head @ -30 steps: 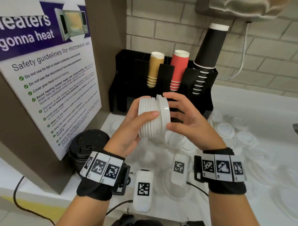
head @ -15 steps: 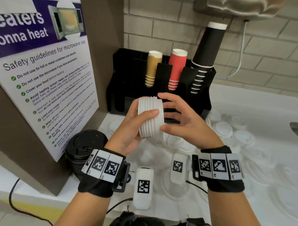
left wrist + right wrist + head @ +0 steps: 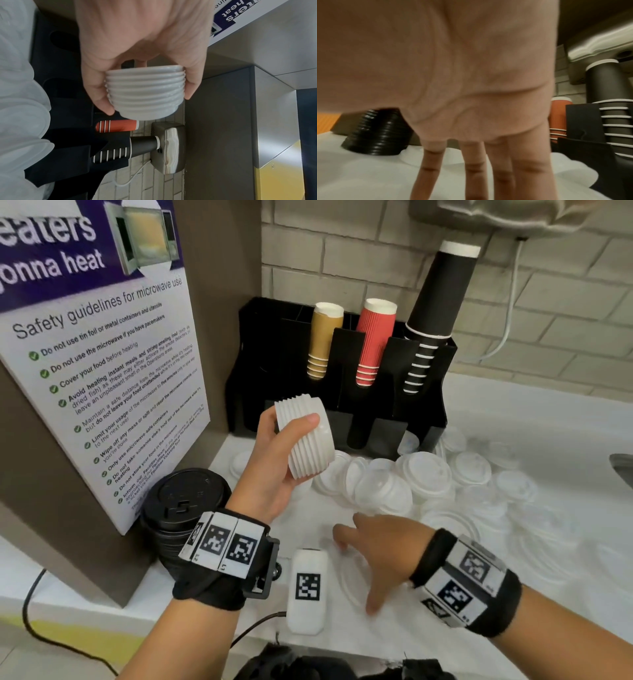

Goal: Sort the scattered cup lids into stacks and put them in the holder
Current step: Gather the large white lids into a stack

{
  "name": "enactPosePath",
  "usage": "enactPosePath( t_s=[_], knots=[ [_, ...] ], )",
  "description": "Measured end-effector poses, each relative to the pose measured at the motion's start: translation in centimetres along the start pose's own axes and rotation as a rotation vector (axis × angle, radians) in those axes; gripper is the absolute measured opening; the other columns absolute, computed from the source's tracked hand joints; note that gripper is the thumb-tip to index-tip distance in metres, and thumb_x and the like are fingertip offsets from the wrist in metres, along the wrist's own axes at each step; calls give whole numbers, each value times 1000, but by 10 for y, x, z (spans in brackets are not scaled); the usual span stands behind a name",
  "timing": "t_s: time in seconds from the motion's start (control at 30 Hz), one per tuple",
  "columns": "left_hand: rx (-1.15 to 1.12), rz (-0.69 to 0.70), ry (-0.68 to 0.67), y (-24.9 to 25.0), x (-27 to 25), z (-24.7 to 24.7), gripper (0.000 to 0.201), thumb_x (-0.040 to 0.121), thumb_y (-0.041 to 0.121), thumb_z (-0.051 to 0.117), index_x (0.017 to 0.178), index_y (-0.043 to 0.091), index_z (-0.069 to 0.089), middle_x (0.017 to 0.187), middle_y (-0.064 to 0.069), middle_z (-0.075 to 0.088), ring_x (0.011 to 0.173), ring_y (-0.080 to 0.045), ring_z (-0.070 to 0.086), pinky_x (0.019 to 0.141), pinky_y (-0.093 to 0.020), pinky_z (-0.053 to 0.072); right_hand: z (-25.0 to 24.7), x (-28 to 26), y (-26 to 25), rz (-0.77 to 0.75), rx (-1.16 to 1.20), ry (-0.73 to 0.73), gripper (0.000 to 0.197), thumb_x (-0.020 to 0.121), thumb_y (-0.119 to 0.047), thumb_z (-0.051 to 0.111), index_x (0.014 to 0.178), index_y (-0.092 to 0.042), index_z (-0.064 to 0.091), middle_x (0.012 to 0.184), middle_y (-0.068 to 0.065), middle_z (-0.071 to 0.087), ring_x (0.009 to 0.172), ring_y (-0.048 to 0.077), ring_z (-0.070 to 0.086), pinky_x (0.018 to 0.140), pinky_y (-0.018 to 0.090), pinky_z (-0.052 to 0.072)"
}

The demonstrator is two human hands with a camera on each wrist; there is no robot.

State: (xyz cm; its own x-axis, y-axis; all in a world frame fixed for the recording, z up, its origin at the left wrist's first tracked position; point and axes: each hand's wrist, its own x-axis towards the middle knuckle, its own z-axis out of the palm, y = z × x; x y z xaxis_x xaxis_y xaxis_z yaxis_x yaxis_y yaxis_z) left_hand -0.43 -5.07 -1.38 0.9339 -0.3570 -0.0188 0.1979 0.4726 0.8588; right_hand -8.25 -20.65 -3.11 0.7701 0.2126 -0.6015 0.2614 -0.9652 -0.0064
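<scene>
- The right hand [image 3: 380, 556], fingers spread and empty, hovers low over the flat white plastic lids [image 3: 421, 484] strewn on the counter, likely to gather another.
- The left hand [image 3: 274, 470] clasps a nested white lid stack [image 3: 305, 436] sideways.
- Beyond, the black compartmented holder [image 3: 424, 405] awaits it.
</scene>
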Motion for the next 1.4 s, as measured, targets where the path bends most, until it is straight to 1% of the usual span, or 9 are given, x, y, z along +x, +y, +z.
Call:
enactPosePath(
  t_s=[0.13,0.27,0.33,0.47,0.67,0.97,1.23,1.3,1.4],
  knots=[
    [7,-14,6,-3,-1,-1,61,69,34,69,126,34,47,127,-2,54,114,-22,57,83,-43,56,9,2,-6,-9,-29,20,81,62,-36,85,124,-25,35,113,5,41,80,22,47,63,32,41],
    [-12,-35,-6,-3,-2,-3,54,68,35,69,119,35,51,120,0,57,108,-21,59,80,-45,57,-4,-7,6,-61,142,78,70,67,-38,79,120,-31,34,110,0,41,81,19,51,63,31,46],
    [-15,-36,0,-3,-3,-4,54,68,35,69,119,35,52,118,1,58,107,-21,60,84,-49,55,-21,-18,20,-86,316,206,64,66,-36,79,114,-37,36,109,-2,44,86,18,54,69,34,51],
    [-21,-32,9,-2,-7,-3,56,69,33,68,122,33,51,121,-2,58,110,-23,59,86,-49,54,-46,-40,38,-233,770,588,55,69,-23,82,108,-33,45,107,-6,50,89,10,58,69,20,51],
    [7,-31,-52,-6,-10,0,73,57,39,78,125,33,51,118,0,63,104,-19,64,68,-35,57,-47,-32,18,-368,1103,864,54,73,-13,79,109,-28,42,113,-2,52,94,16,63,73,33,58],
    [67,-85,-153,-4,-13,-3,68,57,41,77,122,35,56,119,-3,66,107,-23,65,74,-39,57,-56,-30,14,-439,1094,807,58,72,-9,67,125,-25,48,124,-3,52,110,14,57,81,35,57],
    [-78,-103,-103,-6,-14,1,88,57,41,75,138,24,46,135,-17,57,118,-34,59,88,-47,53,-61,-24,11,-456,1092,823,60,75,-3,75,124,-27,48,120,-7,51,107,10,56,79,35,58],
    [-168,-119,-93,-9,-14,2,85,59,38,75,138,22,47,131,-16,60,118,-35,60,91,-50,51,-65,-23,12,-448,1057,813,61,76,-10,78,124,-31,47,119,-9,52,106,9,58,78,34,58],
    [-361,-129,-84,-13,-13,4,63,64,31,74,124,19,58,111,-13,70,100,-30,68,83,-48,56,-78,-25,22,-402,1034,806,60,73,-41,74,126,-40,46,122,-11,52,106,7,61,82,28,57]
  ],
)
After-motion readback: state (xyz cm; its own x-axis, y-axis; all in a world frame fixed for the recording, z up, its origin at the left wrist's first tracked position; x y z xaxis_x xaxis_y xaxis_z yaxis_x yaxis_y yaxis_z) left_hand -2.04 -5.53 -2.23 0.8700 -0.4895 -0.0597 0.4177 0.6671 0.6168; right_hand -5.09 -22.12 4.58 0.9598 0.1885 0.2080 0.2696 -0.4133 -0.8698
